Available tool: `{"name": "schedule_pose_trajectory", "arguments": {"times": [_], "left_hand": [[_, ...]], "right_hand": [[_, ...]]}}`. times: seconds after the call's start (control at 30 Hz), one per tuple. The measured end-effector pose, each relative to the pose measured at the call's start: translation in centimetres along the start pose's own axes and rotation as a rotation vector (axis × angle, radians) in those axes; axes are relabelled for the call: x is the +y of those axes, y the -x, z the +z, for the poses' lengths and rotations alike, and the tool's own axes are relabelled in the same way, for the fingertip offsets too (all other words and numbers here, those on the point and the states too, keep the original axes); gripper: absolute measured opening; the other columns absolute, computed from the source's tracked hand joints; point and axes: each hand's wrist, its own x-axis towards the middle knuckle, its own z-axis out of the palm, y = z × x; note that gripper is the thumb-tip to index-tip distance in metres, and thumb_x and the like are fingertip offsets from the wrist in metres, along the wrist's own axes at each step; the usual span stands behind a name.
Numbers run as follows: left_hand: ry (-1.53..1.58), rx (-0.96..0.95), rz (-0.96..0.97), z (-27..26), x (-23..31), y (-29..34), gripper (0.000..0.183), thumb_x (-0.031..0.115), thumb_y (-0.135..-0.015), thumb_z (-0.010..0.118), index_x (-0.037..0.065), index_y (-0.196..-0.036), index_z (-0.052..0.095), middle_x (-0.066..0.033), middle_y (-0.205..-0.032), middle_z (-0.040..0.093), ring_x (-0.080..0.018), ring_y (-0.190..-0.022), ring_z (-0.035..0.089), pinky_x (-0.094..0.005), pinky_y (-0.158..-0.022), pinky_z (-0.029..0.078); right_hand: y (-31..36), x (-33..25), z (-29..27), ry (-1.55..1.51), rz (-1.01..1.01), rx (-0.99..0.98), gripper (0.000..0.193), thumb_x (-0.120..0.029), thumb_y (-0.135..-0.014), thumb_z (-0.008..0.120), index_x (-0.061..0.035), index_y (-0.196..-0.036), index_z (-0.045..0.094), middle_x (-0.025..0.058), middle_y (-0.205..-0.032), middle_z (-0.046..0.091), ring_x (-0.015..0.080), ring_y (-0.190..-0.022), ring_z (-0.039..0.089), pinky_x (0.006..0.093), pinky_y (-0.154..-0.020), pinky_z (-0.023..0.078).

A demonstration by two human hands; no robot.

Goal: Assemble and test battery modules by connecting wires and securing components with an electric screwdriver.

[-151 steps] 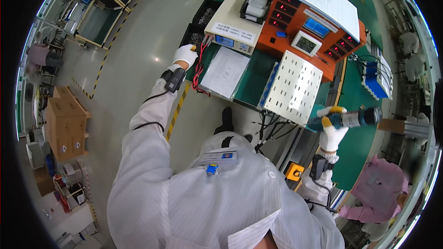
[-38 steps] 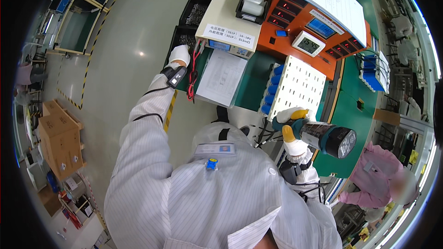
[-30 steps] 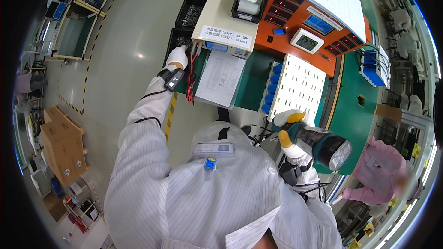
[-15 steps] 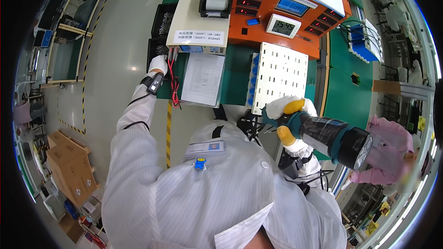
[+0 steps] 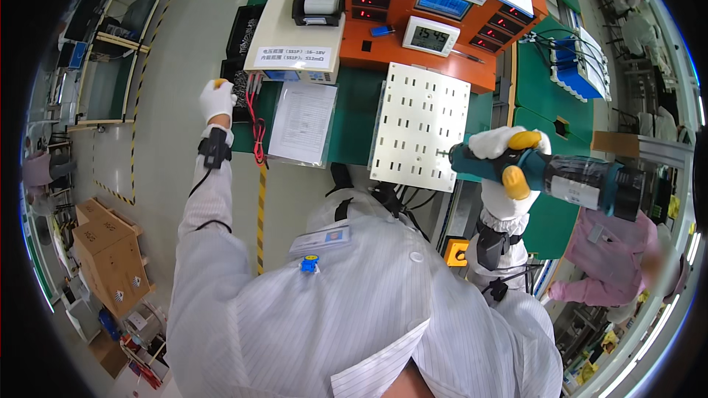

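Holding a teal and black power drill (image 5: 575, 183) in the right hand (image 5: 509, 169), with gloved fingers wrapped around it. Aimed leftward, with its bit at the right edge of a white slotted plate (image 5: 420, 129); cannot tell touching from hovering. Back end stretched rightward, over the next green worktop (image 5: 549, 217). Plate at the front of the green bench (image 5: 350, 133), seen reaching past the front edge.

Left hand (image 5: 217, 98) curled narrow, just off the bench's left side, beside a black bin (image 5: 234, 76); cannot tell of anything pinched between the fingertips. Further left, wide room over the grey floor (image 5: 173, 66).

Between bin and plate, a paper sheet (image 5: 301, 124) in a clear sleeve, with red leads (image 5: 258, 133) drooping along its left side, then a narrow green strip before the plate. Tightly behind the plate, an orange console (image 5: 383, 51); beside that, leftward, a cream meter (image 5: 295, 37).
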Motion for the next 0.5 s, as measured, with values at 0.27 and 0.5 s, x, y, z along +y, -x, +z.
{"name": "schedule_pose_trajectory", "arguments": {"times": [0.27, 0.5], "left_hand": [[0.510, -0.700, -0.088, 10.0, 12.5, 19.5, 0.009, 0.008, -0.090, 0.058, 0.001, -0.096, 0.060, -0.0057, -0.079, 0.061, -0.0152, -0.066, 0.062, -0.0261, -0.061, 0.052], [0.951, -1.187, -0.611, 17.9, 14.9, 29.1, 0.009, 0.008, -0.092, 0.061, 0.008, -0.100, 0.063, -0.0071, -0.088, 0.063, -0.0183, -0.078, 0.057, -0.0297, -0.068, 0.044]], "right_hand": [[-3.2, -3.0, -0.6, -0.136, -0.108, -0.061, 0.038, -0.035, -0.082, 0.066, -0.0101, -0.107, 0.052, 0.0094, -0.088, 0.054, 0.0254, -0.075, 0.050, 0.0443, -0.071, 0.040], [-3.8, -4.2, -2.5, -0.157, -0.237, -0.141, 0.053, -0.040, -0.078, 0.068, -0.0157, -0.122, 0.051, 0.0075, -0.091, 0.053, 0.0238, -0.076, 0.047, 0.0421, -0.069, 0.036]]}}
